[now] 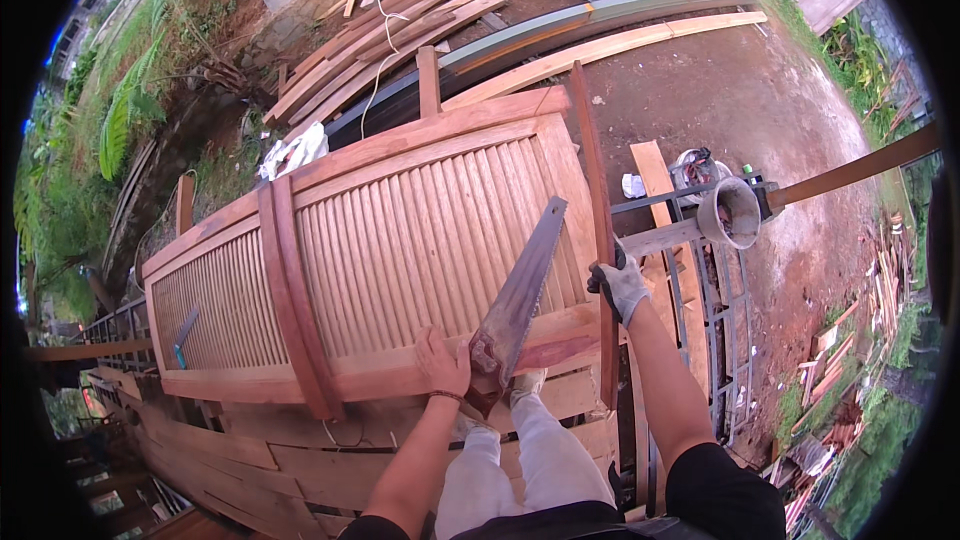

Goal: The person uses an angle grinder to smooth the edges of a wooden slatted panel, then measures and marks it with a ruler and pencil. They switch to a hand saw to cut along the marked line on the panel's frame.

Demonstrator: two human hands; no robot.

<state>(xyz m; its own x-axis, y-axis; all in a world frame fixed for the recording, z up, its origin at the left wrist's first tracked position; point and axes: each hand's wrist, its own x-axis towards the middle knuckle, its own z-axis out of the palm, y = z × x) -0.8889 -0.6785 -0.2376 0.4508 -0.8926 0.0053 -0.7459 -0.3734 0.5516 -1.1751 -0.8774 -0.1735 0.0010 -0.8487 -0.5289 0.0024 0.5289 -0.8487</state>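
A long slatted wooden door panel (420, 230) lies flat in front of me. My left hand (443, 361), bare, rests with its fingers stretched out on the near rail of the panel. Just right of it lies a handsaw (523, 285), its wooden handle at the near edge and its blade slanting away across the slats. A narrow reddish wooden strip (594, 180) stands along the panel's right end, crossing it from far to near. My right hand (620, 287), in a grey and black work glove, is closed around this strip; part of the grip is hidden.
Another reddish board (292, 300) crosses the panel left of the middle. A small blue-handled tool (185, 330) lies near its left end. Grey buckets (729, 213) stand at right beside a metal frame (722, 320). Stacked timber (385, 45) lies beyond; planks (330, 475) are underneath.
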